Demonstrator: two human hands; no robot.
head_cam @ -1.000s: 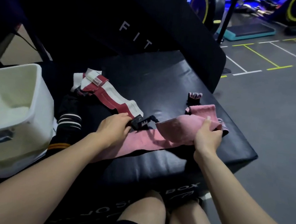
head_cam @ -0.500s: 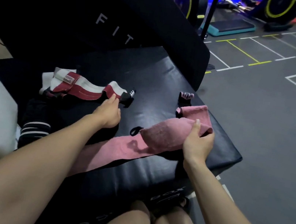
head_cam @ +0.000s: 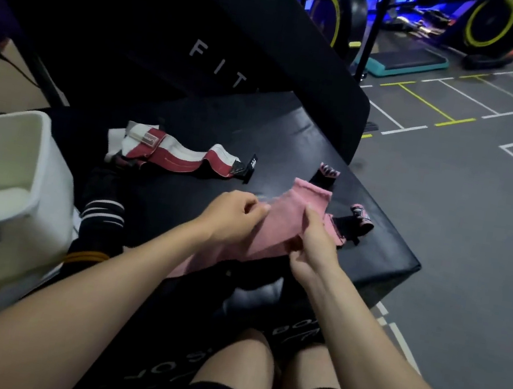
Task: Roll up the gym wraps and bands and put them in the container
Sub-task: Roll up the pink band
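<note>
Both hands, the left hand [head_cam: 232, 215] and right hand [head_cam: 314, 243], pinch the pink wrap [head_cam: 281, 221]; roll tightly toward six o'clock, keeping its edges aligned.

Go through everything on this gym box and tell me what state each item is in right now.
Pink band: unrolled, held in both hands.
Left hand: pinching the band.
Right hand: gripping the band.
Red and white wrap: loose, unrolled.
Black striped wrap: lying unrolled.
White container: open.

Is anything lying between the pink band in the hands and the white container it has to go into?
Nothing blocks it. The pink band is held by both hands; the white container sits open-topped to the left. The black striped wrap lies low between them.
</note>
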